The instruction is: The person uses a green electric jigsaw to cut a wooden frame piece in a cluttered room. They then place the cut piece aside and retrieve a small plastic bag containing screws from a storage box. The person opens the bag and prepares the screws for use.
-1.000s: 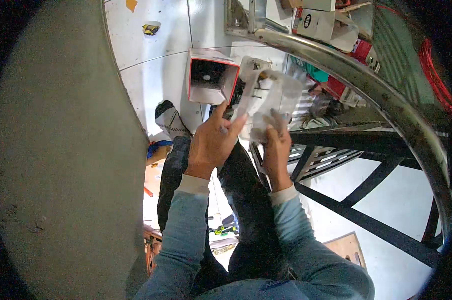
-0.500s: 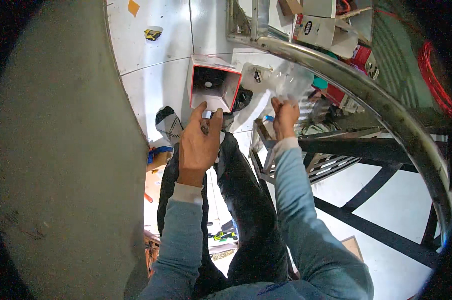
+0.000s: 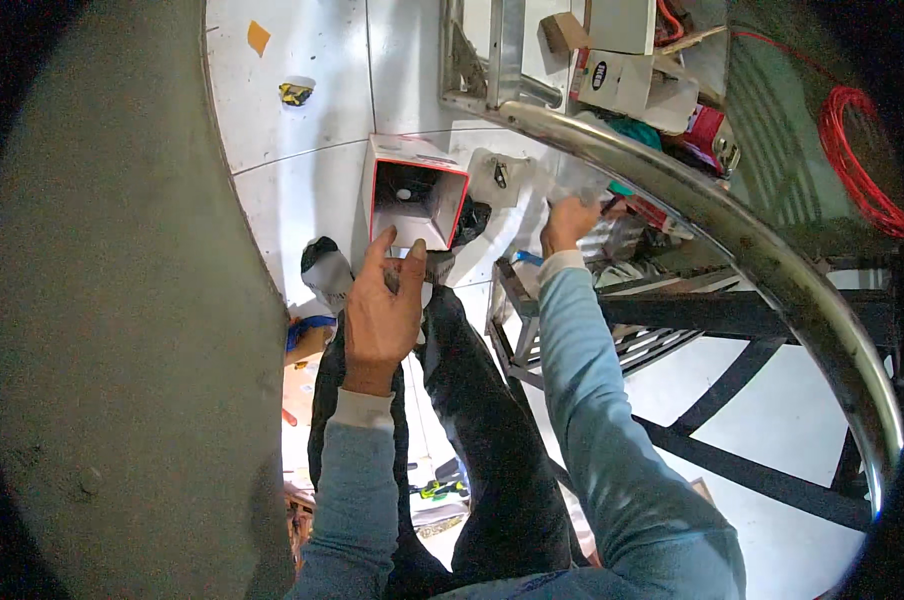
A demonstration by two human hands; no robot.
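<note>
My left hand [image 3: 380, 315] is at the near edge of an open-topped box [image 3: 395, 222] with red rims and pale walls. Its thumb and forefinger are apart, their tips close to the rim; whether they touch it I cannot tell. Inside the box lies a dark thing [image 3: 419, 182] with a round pale spot. To the right, my right hand [image 3: 568, 224] is closed on a crumpled clear plastic bag [image 3: 578, 180], which spreads out beyond the fingers. A black plastic bag [image 3: 472, 222] lies against the box's right side.
A curved metal tube [image 3: 692, 190] arches over the right side, above a dark metal frame [image 3: 742, 312]. Cartons [image 3: 617, 82] and a coil of red cable [image 3: 852, 160] lie farther off. A grey surface [image 3: 122, 300] fills the left. A yellow-and-black scrap [image 3: 296, 94] lies on the floor.
The view has shifted, so the scene sits slightly lower and to the left. My right hand has moved a little away from me with the clear bag. The left hand stays by the box.
</note>
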